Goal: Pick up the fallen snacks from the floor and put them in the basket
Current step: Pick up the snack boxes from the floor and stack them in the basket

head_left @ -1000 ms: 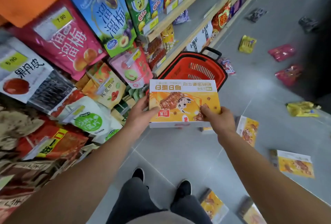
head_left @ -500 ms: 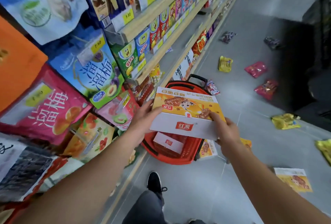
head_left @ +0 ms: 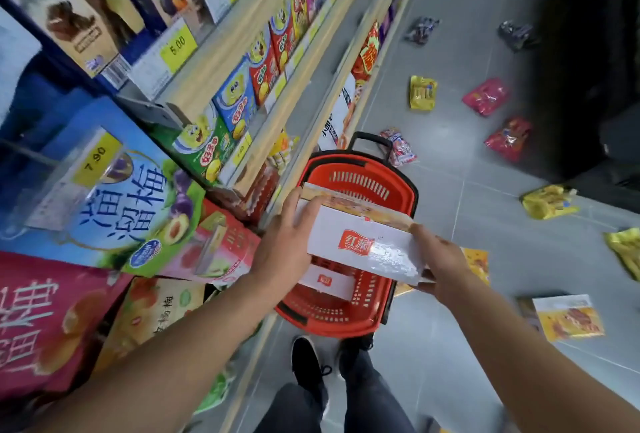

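Both hands hold 1 snack box over the red basket in a shop aisle.
Shelving (head_left: 221, 52) full of snack bags and boxes runs along the left; grey floor (head_left: 450, 363) has scattered packets, yellow (head_left: 423, 92) and red (head_left: 486, 97). Red basket (head_left: 401, 187) sits on floor by the shelf, 1 white box (head_left: 329, 281) inside. Snack box (head_left: 363, 242) tilted above basket, left hand (head_left: 287, 245) gripping its left end, right hand (head_left: 440, 259) gripping its right end. 1 yellow box (head_left: 568, 316) lies on floor at right.

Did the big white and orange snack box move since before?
Yes. The white and orange cardboard snack box, held by the left hand and right hand, tipped and went down toward the red plastic basket.
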Available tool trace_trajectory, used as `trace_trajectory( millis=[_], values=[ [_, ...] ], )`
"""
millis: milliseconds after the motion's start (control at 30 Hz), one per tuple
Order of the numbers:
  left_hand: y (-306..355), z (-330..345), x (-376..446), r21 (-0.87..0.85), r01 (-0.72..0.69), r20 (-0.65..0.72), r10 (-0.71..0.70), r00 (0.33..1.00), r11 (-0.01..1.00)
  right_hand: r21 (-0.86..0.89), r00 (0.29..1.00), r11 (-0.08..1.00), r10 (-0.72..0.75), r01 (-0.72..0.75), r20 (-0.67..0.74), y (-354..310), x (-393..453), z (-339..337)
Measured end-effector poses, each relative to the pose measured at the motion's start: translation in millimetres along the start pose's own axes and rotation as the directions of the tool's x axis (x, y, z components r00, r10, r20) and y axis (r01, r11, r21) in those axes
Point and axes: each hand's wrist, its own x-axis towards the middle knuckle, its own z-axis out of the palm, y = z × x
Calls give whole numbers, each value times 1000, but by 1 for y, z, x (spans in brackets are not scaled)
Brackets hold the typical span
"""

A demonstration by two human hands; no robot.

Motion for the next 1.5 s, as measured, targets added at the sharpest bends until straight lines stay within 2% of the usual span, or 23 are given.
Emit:
trace_trajectory(
  millis=[200, 267, 300, 333, 367, 433, 467, 500, 567, 633, 767, 900, 1000, 1200, 1333, 1500],
  values=[
    [-4, 15, 53, 153, 3, 114, -20, 993, 988, -163, 996, 986, 52, -40, 69, -27, 49, -5],
    [-5, 21, 64, 148, -1, 141, -20, 990, 989, -231, 992, 969, -61, 85, 110, -27, 62, -6],
    [-6, 24, 70, 136, 13, 153, -34, 988, 991, -312, 974, 925, -177, 215, 145, -26, 69, -8],
    [-7, 27, 75, 123, 31, 168, -52, 984, 992, -448, 933, 819, -302, 359, 196, -23, 76, -9],
    [-9, 28, 79, 116, 48, 178, -69, 982, 992, -595, 873, 640, -388, 486, 295, -19, 83, -9],
    [-18, 33, 87, 106, 74, 194, -93, 977, 992, -769, 781, 238, -401, 593, 478, -11, 102, -1],
    [-23, 34, 91, 98, 76, 204, -95, 974, 992, -792, 751, 100, -404, 603, 521, -8, 110, 5],
    [-29, 36, 94, 95, 77, 223, -97, 970, 992, -803, 738, 12, -403, 596, 542, -5, 121, 11],
    [-43, 47, 102, 91, 89, 270, -111, 956, 992, -796, 710, -73, -407, 602, 574, -5, 137, 26],
    [-58, 63, 109, 97, 93, 303, -118, 946, 991, -783, 711, -79, -370, 617, 598, -3, 151, 39],
    [-92, 121, 127, 202, -45, 316, -22, 949, 978, -799, 754, -128, -273, 587, 597, 15, 185, 60],
    [-114, 181, 144, 217, -102, 361, 17, 932, 971, -834, 797, -155, -246, 530, 552, 39, 229, 72],
    [-131, 234, 163, 232, -115, 358, 25, 933, 966, -855, 828, -164, -217, 491, 517, 60, 272, 84],
    [-154, 322, 197, 317, -138, 456, -23, 890, 938, -872, 873, -226, -134, 434, 469, 98, 355, 122],
    [-172, 372, 210, 352, -176, 460, -6, 888, 919, -881, 889, -253, -129, 399, 440, 124, 394, 140],
    [-193, 420, 201, 360, -221, 408, 60, 911, 906, -903, 904, -210, -134, 374, 405, 167, 420, 165]
  ],
)
